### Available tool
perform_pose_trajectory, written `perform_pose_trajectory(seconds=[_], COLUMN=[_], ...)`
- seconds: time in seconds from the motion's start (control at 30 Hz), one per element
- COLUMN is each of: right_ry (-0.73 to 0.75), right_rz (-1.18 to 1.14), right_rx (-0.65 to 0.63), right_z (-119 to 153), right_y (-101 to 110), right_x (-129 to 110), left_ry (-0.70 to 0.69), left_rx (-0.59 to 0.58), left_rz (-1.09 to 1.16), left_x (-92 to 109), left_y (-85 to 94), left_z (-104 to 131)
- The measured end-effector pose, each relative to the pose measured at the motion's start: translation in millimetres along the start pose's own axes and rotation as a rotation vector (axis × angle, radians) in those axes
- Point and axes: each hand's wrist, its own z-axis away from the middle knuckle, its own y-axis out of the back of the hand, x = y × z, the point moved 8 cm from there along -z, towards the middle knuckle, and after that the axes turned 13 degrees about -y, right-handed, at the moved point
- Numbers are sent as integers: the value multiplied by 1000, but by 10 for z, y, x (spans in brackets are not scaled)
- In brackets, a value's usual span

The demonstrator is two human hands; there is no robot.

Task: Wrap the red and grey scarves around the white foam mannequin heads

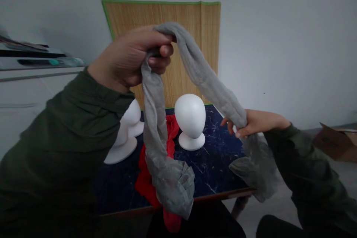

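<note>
A long grey scarf [205, 70], gathered into a loose rope, stretches between my two hands above the table. My left hand [136, 54], raised high, is closed around it, and one end hangs down from there with its tip spread out. Lower and to the right, my right hand [256, 122] pinches the scarf, and the other end dangles below it past the table edge. Behind the scarf, a white mannequin head [190, 115] stands upright on its round base. A red cloth [146, 178] lies beneath the hanging end and droops over the front edge.
The table [214, 160] has a dark blue marbled top. More white mannequin heads [122, 141] stand at its left, partly behind my sleeve. A bamboo mat [125, 16] with green edging hangs on the wall. A cardboard box [334, 143] sits at far right, a white cabinet [16, 93] at left.
</note>
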Motion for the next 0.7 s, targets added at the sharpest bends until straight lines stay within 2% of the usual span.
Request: perform_pose_trajectory(seconds=[0.1,0.2,0.27,0.33,0.43,0.5,0.57,0.63,0.7], right_ry=[145,346,474,533,445,342,276,235,208], right_rz=[-20,-156,-374,-589,-664,-618,-619,-678,-749], right_rx=[-1,4,75,199,376,465,527,590,674], right_z=[-227,-326,-331,-335,-370,-353,-261,-113,43], right_y=[-352,-539,-473,-321,-136,-27,103,257,408], right_x=[-173,-428,-591,-667,-643,-561,-427,-220,41], left_ry=[-62,-50,17,68,79,61,45,53,68], left_rx=[-55,-189,-295,-384,-479,-523,-540,-519,-449], left_rz=[-53,-211,-367,-535,-750,-866,-986,-1110,-1216], left_x=[49,-2,-111,-227,-379,-470,-546,-593,-567], left_y=[-170,-371,-498,-591,-654,-623,-506,-303,-58], left_z=[-72,-98,-78,-37,54,143,243,336,393])
